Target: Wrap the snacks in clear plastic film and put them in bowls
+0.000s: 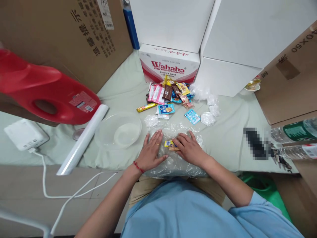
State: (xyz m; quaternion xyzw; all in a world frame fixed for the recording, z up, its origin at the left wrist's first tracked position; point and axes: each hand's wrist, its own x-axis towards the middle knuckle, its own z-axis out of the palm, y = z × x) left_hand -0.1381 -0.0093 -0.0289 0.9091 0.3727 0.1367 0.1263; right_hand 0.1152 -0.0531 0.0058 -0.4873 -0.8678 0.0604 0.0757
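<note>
A sheet of clear plastic film (168,170) lies spread along the near edge of the cloth-covered surface. Flat on its left part rests my left hand (150,152), fingers stretched out and a red bracelet at the wrist. My right hand (190,148) lies on the film's right side with its fingers apart. Its fingertips touch or partly cover a small yellow snack packet (169,143) and a brown-orange piece (173,149) beside it. Beyond the hands is a pile of wrapped snacks (167,92), with a blue packet (192,116) nearer. Crumpled film bundles (208,119) sit to its right.
At left are a clear plastic bowl (102,138), a film roll (83,140), a red jug (58,99) and a white power bank (26,134) with a cable. A Wahaha carton (170,64) stands behind the snacks. Plastic bottles (297,132) and keys (279,158) lie at right.
</note>
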